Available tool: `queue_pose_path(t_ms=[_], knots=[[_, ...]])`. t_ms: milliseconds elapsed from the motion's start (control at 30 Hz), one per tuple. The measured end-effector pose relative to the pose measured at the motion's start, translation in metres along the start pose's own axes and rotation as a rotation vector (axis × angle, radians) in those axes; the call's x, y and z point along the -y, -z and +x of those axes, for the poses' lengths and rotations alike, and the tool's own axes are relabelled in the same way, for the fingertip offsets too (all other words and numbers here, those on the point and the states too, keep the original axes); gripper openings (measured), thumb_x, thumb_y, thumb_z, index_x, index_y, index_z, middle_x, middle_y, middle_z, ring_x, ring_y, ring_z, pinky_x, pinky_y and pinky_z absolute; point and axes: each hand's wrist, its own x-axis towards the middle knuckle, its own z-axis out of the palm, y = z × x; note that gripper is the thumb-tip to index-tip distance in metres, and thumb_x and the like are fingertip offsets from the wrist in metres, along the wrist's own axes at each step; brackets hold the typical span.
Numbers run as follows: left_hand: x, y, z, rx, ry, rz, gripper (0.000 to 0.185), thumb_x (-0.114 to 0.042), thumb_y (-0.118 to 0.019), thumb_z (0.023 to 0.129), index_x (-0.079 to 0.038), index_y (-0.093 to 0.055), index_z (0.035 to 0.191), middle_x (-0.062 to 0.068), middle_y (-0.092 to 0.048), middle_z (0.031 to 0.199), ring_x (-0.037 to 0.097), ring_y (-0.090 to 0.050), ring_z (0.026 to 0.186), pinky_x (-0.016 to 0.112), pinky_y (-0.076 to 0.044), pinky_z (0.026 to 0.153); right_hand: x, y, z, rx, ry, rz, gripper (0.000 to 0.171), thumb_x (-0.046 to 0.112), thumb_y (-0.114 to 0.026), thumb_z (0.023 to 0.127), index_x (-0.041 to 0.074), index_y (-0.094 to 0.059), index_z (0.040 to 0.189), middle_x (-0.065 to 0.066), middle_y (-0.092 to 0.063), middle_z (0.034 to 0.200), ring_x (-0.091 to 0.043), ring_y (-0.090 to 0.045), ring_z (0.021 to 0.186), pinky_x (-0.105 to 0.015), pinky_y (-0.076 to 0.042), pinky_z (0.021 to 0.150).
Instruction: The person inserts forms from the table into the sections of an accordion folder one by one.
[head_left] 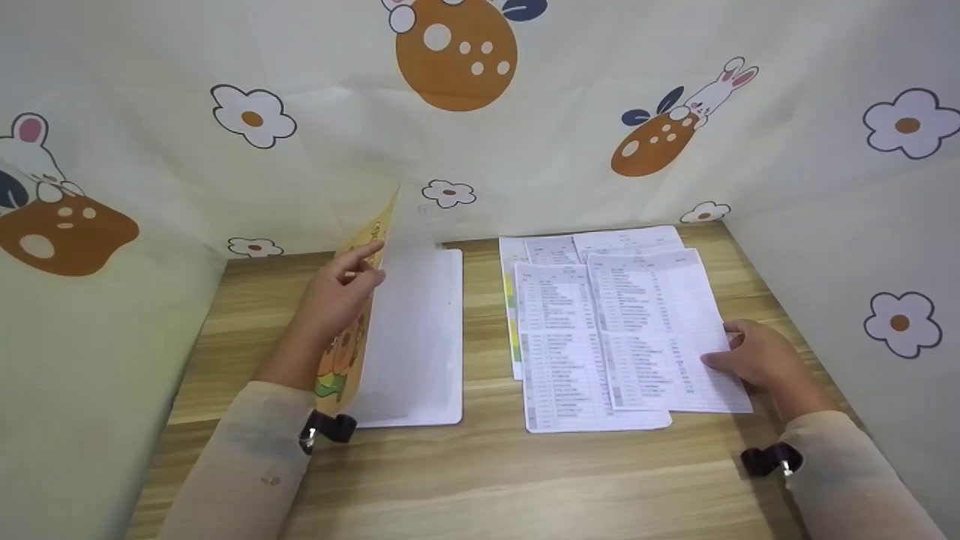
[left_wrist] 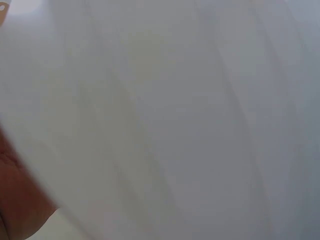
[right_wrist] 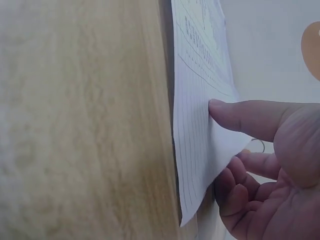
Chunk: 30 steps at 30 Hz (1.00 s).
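The light is soft and even, with no dark corners. The head view is bright and fairly sharp, but its edges bend a little. Small soft shadows sit under the papers (head_left: 630, 322). The left wrist view is one pale, blurry wash, too close to be clear. In the right wrist view the table (right_wrist: 75, 125) looks fuzzy

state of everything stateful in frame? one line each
folder: open, flat on the table, front cover raised
front cover: held upright
left hand: fingers on the cover's edge, holding it
printed sheets: flat, overlapping in a loose pile
top sheet: right edge lifted, pinched
right hand: thumb on top of the sheet, fingers under it
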Motion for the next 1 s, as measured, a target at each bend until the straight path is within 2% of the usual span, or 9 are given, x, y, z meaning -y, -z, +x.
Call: queue_pose_path(t_ms=[100,200,333,467,700,767,900,1000], knots=[[0.0004,-0.0003,0.0005,-0.001,-0.002,0.012,0.05,-0.04,-0.058,0.105,-0.04,-0.055,0.155,0.007,-0.054,0.129,0.029,-0.059,0.124,0.037,-0.052,0.092,-0.0009,-0.0003,0.0006,-0.015,-0.009,0.023,0.093,0.039,-0.084,0.089,-0.009,-0.041,0.156,-0.026,-0.059,0.13,-0.036,-0.059,0.108,-0.033,-0.049,0.08],[0.0004,-0.0005,0.0008,-0.002,-0.001,0.016,0.05,-0.04,-0.058,0.106,-0.04,-0.055,0.155,0.007,-0.054,0.129,0.028,-0.059,0.123,0.038,-0.052,0.093,-0.0022,-0.0008,0.0003,-0.042,0.001,0.032,0.087,0.037,-0.081,0.093,-0.008,-0.042,0.156,-0.026,-0.06,0.13,-0.036,-0.059,0.108,-0.037,-0.05,0.082],[0.0001,-0.0008,0.0012,-0.003,0.004,0.012,0.05,-0.041,-0.058,0.105,-0.04,-0.055,0.155,0.007,-0.054,0.13,0.028,-0.059,0.124,0.038,-0.052,0.094,-0.0043,-0.0016,-0.0005,-0.095,0.029,0.029,0.072,0.03,-0.069,0.1,-0.007,-0.044,0.157,-0.028,-0.063,0.132,-0.038,-0.061,0.11,-0.043,-0.049,0.088],[-0.0003,-0.0011,0.0009,-0.004,0.008,0.009,0.051,-0.041,-0.058,0.105,-0.04,-0.055,0.156,0.007,-0.054,0.13,0.028,-0.058,0.124,0.038,-0.052,0.094,-0.0068,-0.002,0.0001,-0.129,0.04,0.037,0.059,0.024,-0.058,0.104,-0.003,-0.05,0.156,-0.027,-0.065,0.133,-0.037,-0.062,0.11,-0.042,-0.048,0.087],[-0.0005,-0.002,0.0005,0.002,0.021,0.003,0.05,-0.043,-0.058,0.105,-0.042,-0.055,0.155,0.007,-0.053,0.131,0.027,-0.057,0.123,0.039,-0.051,0.094,-0.009,-0.0002,-0.0001,-0.124,0.068,0.072,0.054,0.017,-0.055,0.105,-0.003,-0.051,0.154,-0.032,-0.063,0.137,-0.042,-0.062,0.117,-0.053,-0.051,0.095],[0.0002,-0.002,0.0007,0.0,0.013,0.005,0.05,-0.043,-0.058,0.105,-0.042,-0.055,0.155,0.007,-0.053,0.13,0.028,-0.058,0.123,0.038,-0.051,0.093,-0.0093,0.0004,-0.0006,-0.125,0.08,0.077,0.053,0.016,-0.055,0.105,-0.004,-0.052,0.154,-0.032,-0.064,0.136,-0.042,-0.062,0.117,-0.049,-0.052,0.094],[0.0018,-0.0022,0.0002,0.0,-0.006,0.0,0.051,-0.041,-0.058,0.105,-0.04,-0.054,0.156,0.008,-0.053,0.13,0.028,-0.057,0.123,0.037,-0.051,0.088,-0.0093,0.0023,-0.0024,-0.132,0.098,0.076,0.051,0.016,-0.057,0.105,-0.003,-0.054,0.152,-0.029,-0.066,0.132,-0.038,-0.062,0.113,-0.035,-0.05,0.085],[0.0025,-0.0024,0.0,0.0,-0.021,-0.004,0.051,-0.04,-0.058,0.106,-0.038,-0.055,0.156,0.008,-0.052,0.129,0.029,-0.056,0.123,0.036,-0.051,0.086,-0.008,0.004,-0.0039,-0.131,0.1,0.07,0.051,0.018,-0.057,0.106,-0.001,-0.054,0.153,-0.026,-0.066,0.131,-0.035,-0.06,0.111,-0.03,-0.047,0.082]])
